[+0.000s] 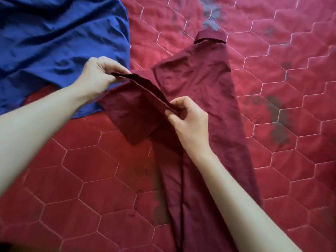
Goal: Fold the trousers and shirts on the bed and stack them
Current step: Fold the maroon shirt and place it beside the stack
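A maroon shirt (205, 99) lies lengthwise on the red quilted bed (76, 170), collar at the far end, its body folded into a narrow strip. Its left sleeve (131, 113) is lifted off the quilt. My left hand (98, 75) pinches the sleeve's upper edge at the far left. Near the shirt's body, my right hand (189, 122) pinches the same edge, so the sleeve hangs between both hands. A crumpled blue garment (58, 40) lies spread at the upper left, partly under my left forearm.
The red quilt has hexagon stitching and grey worn patches (276, 122) at the right and at the far middle. Bare quilt shows to the right of the shirt and in the near left.
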### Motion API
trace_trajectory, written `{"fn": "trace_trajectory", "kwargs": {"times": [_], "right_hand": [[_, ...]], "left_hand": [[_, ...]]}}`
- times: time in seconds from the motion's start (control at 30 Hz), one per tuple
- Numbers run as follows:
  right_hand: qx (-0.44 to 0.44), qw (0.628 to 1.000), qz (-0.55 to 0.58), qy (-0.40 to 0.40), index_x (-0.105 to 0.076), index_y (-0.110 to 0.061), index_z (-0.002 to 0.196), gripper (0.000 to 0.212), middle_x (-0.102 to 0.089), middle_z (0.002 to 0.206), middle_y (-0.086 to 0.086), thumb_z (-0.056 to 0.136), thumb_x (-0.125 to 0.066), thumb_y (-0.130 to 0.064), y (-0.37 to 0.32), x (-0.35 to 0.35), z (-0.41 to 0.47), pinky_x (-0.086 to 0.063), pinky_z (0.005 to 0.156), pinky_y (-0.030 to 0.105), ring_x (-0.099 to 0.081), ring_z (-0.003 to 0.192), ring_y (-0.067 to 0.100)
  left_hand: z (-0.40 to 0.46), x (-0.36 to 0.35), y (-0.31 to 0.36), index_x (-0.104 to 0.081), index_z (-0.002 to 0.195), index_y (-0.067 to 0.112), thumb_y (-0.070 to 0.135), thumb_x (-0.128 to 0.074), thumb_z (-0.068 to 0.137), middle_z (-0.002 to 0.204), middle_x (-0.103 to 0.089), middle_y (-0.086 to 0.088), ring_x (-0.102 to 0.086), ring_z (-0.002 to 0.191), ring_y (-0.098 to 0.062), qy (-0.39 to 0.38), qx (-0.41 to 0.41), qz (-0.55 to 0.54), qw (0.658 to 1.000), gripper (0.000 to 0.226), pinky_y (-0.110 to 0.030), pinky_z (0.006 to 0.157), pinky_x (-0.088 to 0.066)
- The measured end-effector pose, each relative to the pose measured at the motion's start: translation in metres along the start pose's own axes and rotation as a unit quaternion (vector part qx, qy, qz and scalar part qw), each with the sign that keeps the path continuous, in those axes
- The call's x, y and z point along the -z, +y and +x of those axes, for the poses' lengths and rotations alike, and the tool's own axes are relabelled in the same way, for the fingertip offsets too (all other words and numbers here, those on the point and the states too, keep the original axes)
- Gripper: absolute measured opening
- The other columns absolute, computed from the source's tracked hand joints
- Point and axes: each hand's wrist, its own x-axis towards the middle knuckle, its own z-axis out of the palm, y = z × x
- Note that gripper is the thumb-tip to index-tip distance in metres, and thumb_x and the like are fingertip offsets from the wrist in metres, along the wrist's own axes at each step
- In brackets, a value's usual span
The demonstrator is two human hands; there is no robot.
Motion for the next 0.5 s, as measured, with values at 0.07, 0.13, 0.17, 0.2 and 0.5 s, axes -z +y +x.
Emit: {"fn": "trace_trajectory", "kwargs": {"times": [0.07, 0.13, 0.17, 0.2, 0.5], "right_hand": [[0.012, 0.999, -0.032, -0.035, -0.069, -0.015, 0.092, 0.021, -0.067, 0.085, -0.007, 0.076, -0.069, -0.003, 0.007, -0.034, -0.031, -0.046, 0.071, 0.018, -0.056, 0.073, 0.000], [0.000, 0.994, -0.082, -0.067, -0.070, -0.010, 0.095, 0.018, -0.066, 0.090, 0.000, 0.079, -0.066, -0.002, 0.020, -0.065, -0.057, -0.048, 0.075, 0.029, -0.060, 0.084, 0.014], [-0.013, 0.991, -0.113, -0.073, -0.070, -0.010, 0.096, 0.018, -0.066, 0.093, 0.001, 0.081, -0.065, -0.002, 0.026, -0.078, -0.069, -0.047, 0.076, 0.032, -0.060, 0.089, 0.019], [-0.027, 0.988, -0.136, -0.068, -0.070, -0.010, 0.097, 0.018, -0.066, 0.095, 0.002, 0.082, -0.064, -0.003, 0.030, -0.088, -0.078, -0.046, 0.076, 0.032, -0.059, 0.091, 0.022], [-0.026, 0.975, -0.158, 0.151, -0.071, -0.013, 0.088, 0.017, -0.068, 0.085, -0.002, 0.077, -0.065, -0.002, -0.012, -0.108, -0.075, -0.049, 0.066, 0.029, -0.063, 0.077, 0.019]], "left_hand": [[-0.016, 0.003, -0.028, -0.066, 0.109, -0.003, -0.026, -0.049, 0.078, 0.068, -0.070, 0.019, -0.062, 0.066, 0.009, -0.024, 0.089, -0.013, 0.996, 0.042, -0.006, 0.072, -0.049], [-0.022, 0.000, -0.053, -0.067, 0.108, -0.004, -0.026, -0.038, 0.080, 0.082, -0.071, 0.000, -0.064, 0.065, 0.004, -0.032, 0.162, -0.021, 0.986, 0.046, -0.010, 0.069, -0.053], [-0.024, 0.000, -0.062, -0.069, 0.101, -0.001, -0.022, -0.035, 0.081, 0.087, -0.068, -0.007, -0.063, 0.064, 0.002, -0.025, 0.193, -0.041, 0.980, 0.045, -0.011, 0.065, -0.053], [-0.025, -0.001, -0.067, -0.070, 0.094, 0.006, -0.016, -0.036, 0.082, 0.088, -0.065, -0.007, -0.060, 0.065, -0.001, -0.015, 0.218, -0.071, 0.973, 0.042, -0.013, 0.061, -0.051], [-0.012, 0.012, -0.060, -0.069, 0.099, 0.014, 0.008, -0.076, 0.079, 0.094, -0.072, -0.007, -0.065, 0.083, -0.009, -0.019, 0.077, -0.049, 0.996, 0.022, -0.025, 0.082, -0.054]]}}
